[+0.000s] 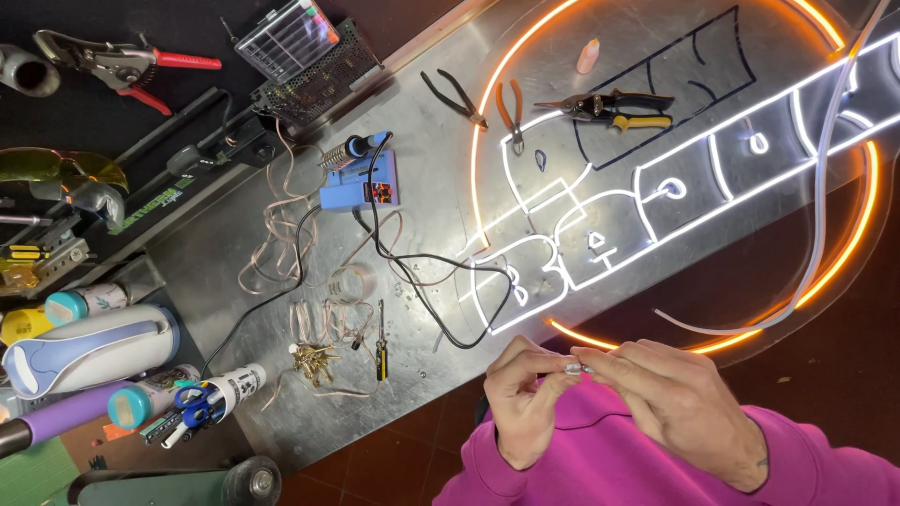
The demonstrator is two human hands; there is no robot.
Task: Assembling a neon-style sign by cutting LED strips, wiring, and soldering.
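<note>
Both hands meet above the near edge of the counter [441,122]. The left hand [521,403] and right hand [680,398] pinch a small clear connector [574,368] between fingertips. The part appears light, rigid and slippery; it is best gripped by its sides.

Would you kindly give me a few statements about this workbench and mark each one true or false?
1. Both hands pinch a small clear part between their fingers. True.
2. The soldering station is red. False: it is blue.
3. The sign's letters glow white inside an orange ring. True.
4. The left hand holds the small screwdriver. False: it lies on the metal bench, untouched.
5. The right hand rests on the yellow-handled snips. False: they lie apart, near the far edge.
</note>
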